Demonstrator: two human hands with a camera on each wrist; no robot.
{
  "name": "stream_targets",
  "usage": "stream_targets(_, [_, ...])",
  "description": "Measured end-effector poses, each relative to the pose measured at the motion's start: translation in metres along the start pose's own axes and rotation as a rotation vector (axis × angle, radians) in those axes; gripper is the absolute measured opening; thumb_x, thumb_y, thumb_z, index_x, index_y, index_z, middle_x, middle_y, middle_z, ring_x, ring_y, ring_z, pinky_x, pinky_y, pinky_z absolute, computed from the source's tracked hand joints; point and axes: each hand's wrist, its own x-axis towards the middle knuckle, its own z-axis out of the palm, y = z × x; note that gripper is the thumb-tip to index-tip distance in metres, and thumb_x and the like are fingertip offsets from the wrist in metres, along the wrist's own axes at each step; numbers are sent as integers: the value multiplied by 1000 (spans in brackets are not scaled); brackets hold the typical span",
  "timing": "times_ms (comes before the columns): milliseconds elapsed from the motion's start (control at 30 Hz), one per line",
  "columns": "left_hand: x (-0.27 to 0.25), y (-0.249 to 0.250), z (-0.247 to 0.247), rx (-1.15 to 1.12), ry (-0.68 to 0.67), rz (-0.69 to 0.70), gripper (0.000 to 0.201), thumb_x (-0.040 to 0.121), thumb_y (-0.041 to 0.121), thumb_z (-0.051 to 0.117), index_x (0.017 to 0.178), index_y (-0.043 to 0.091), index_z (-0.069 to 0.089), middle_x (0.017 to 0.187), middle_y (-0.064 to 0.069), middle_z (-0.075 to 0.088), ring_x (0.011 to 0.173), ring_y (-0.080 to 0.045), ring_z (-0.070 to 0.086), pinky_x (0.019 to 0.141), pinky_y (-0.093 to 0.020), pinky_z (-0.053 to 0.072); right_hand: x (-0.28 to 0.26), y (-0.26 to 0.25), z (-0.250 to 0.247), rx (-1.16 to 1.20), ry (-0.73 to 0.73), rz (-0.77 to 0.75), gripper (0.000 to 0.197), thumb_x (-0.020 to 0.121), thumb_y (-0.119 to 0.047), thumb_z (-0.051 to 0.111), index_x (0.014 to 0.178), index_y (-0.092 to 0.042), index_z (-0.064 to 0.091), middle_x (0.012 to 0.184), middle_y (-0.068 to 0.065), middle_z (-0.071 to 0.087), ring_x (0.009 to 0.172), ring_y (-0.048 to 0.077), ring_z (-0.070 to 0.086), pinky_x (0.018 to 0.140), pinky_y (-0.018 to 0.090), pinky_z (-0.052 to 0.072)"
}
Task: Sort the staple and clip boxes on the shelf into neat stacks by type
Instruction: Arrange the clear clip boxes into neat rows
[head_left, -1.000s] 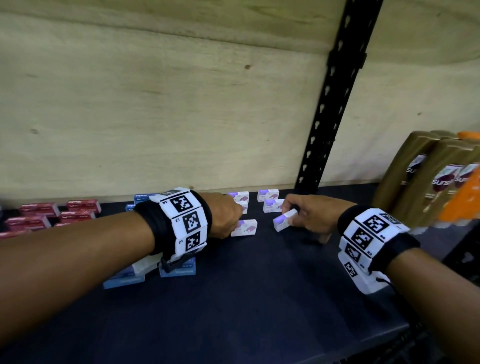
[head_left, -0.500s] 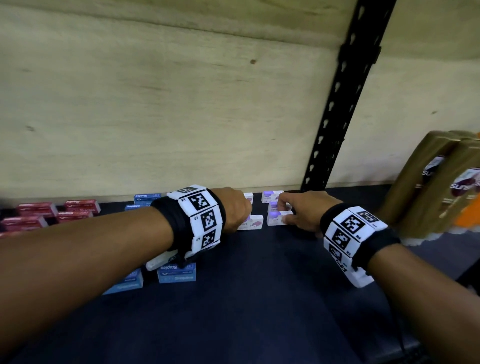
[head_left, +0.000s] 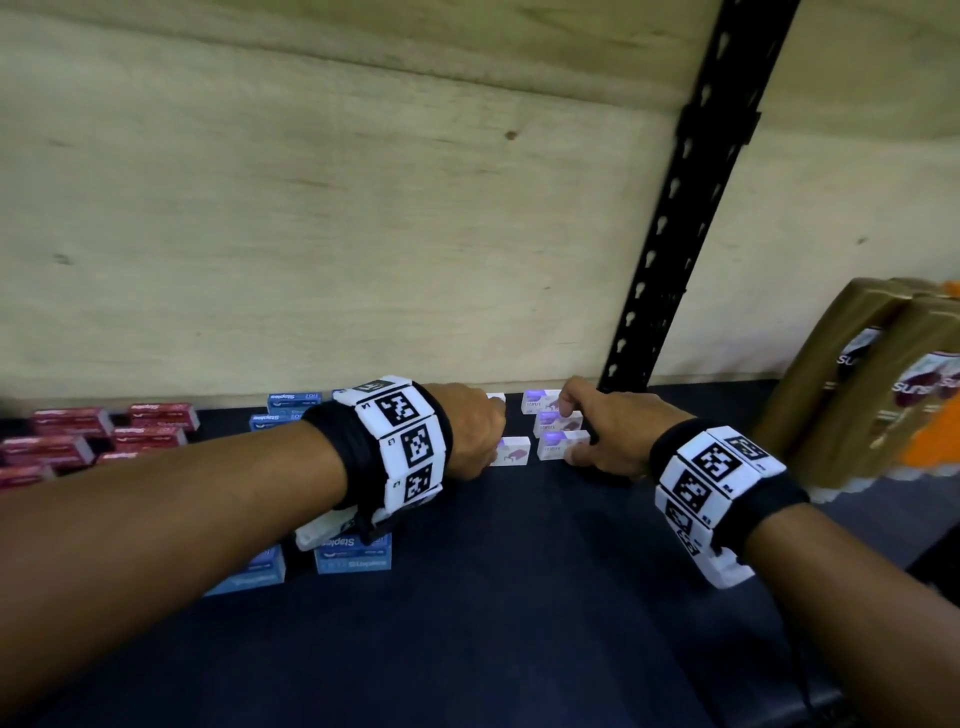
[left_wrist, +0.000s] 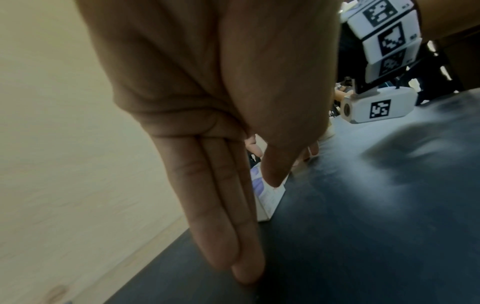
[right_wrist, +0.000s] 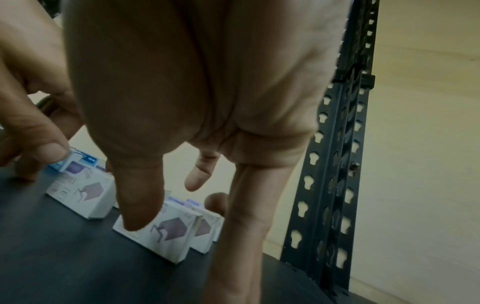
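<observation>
Shelf front bare; white boxes nr back wall.

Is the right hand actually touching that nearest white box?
Touching. In the right wrist view the right hand's thumb tip rests on the front white box; the head view shows fingers at its end.

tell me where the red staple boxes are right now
In the head view the red staple boxes sit at the far left of the shelf, near the back wall, left of the blue boxes.
</observation>
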Motion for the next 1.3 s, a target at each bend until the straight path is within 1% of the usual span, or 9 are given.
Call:
stream_targets(100, [-5,-5,-3,-39,-18,-27,43,99,37,42,132,8,42,123,-12,56,108,-30,57,72,-32,37,-3,3,1,-3,1,4,46,87,-44,65,118,-33,33,95,-4,51,87,22,53,76,31,40])
stream_targets(300, [-31,-27,-23,-93,17,-67,44,96,45,47,126,12,43,112,-9,56,86,-23,50,71,-34,42,-19,7,-12,46,-18,26,37,87,-45,66,112,-34,40,103,1,45,80,15,55,74,30,43])
stream_targets(467, [-76,-59,-50,-192,71,-106,37,96,46,48,123,20,46,89,7,52,89,-20,55,80,-35,48,-32,-24,-38,64,136,-51,16,87,-49,63,87,-37,52,102,-3,48,83,16,57,75,30,43])
stream_targets(533, [-104,-76,-57,-236,109,-135,34,95,47,48,120,24,47,83,11,54,86,-17,57,82,-36,48,-39,-51,-49,89,170,-144,16,88,-51,61,90,-37,55,97,-5,52,82,12,56,74,29,41])
stream_targets(600, [-139,-95,-61,-269,150,-171,29,95,48,48,115,27,49,90,10,64,84,-14,59,84,-36,49,-47,-87,-56,106,164,-252,19,89,-52,59,96,-35,57,97,-8,57,80,7,54,72,28,42])
stream_targets(733, [-214,-130,-54,-292,231,-270,19,93,47,52,102,31,56,88,14,70,77,3,56,77,-29,47,-62,-167,-59,132,139,-448,21,90,-54,57,99,-35,57,96,-12,62,83,7,58,75,29,48])
stream_targets(967, [-355,-174,-13,-282,255,-562,13,90,45,58,93,33,61,77,19,66,72,5,58,69,-23,46,-88,-309,-50,123,87,-702,18,92,-50,59,100,-34,58,93,-13,62,87,11,60,78,33,51])
stream_targets(1167, [-442,-200,35,-383,279,-730,12,91,45,56,98,40,64,85,23,65,80,4,61,76,-21,49,-104,-392,-39,137,58,-812,21,89,-53,60,97,-33,60,97,-12,64,89,12,61,82,35,52])
stream_targets(1300, [-462,-209,77,-432,238,-768,23,94,45,51,115,42,62,110,14,66,88,0,59,80,-19,44,-100,-424,-28,110,31,-830,23,88,-52,63,102,-33,60,102,-11,66,93,14,62,86,36,52])
